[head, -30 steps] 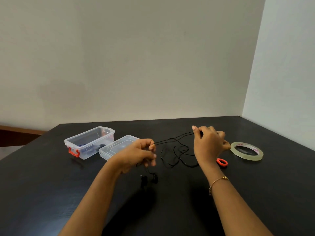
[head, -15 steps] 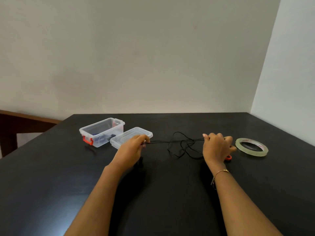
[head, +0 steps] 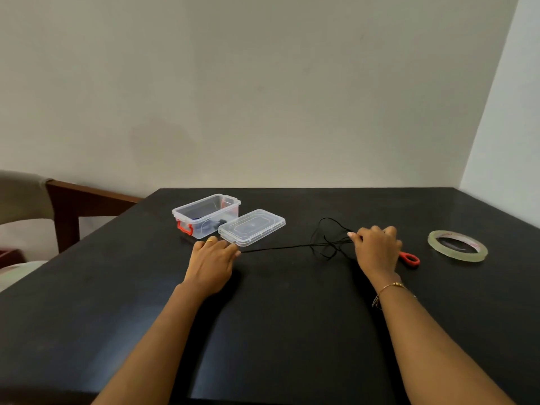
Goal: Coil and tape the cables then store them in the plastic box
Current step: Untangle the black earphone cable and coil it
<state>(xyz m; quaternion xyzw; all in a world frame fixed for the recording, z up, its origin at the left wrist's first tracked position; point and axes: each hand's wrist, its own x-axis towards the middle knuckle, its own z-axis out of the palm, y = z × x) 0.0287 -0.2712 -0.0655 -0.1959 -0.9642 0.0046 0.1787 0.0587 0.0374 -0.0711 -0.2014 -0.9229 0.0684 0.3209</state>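
Note:
A thin black cable (head: 292,247) stretches across the dark table (head: 277,331) between my hands, with loose loops (head: 327,241) bunched near the right one. My left hand (head: 211,264) grips one end of the cable just in front of the box lid. My right hand (head: 377,249) pinches the cable at the loops. The clear plastic box (head: 204,214) with red latches stands open at the back left, something dark inside it. Its clear lid (head: 251,226) lies flat beside it. A roll of clear tape (head: 457,245) lies at the right.
Red-handled scissors (head: 410,258) lie half hidden behind my right hand. A wooden chair (head: 73,200) stands off the table's left edge. Walls close in behind and to the right of the table.
My left hand has pulled leftward and down toward the table, drawing the cable out straight. The loops near my right hand have shrunk. The view has tilted and widened.

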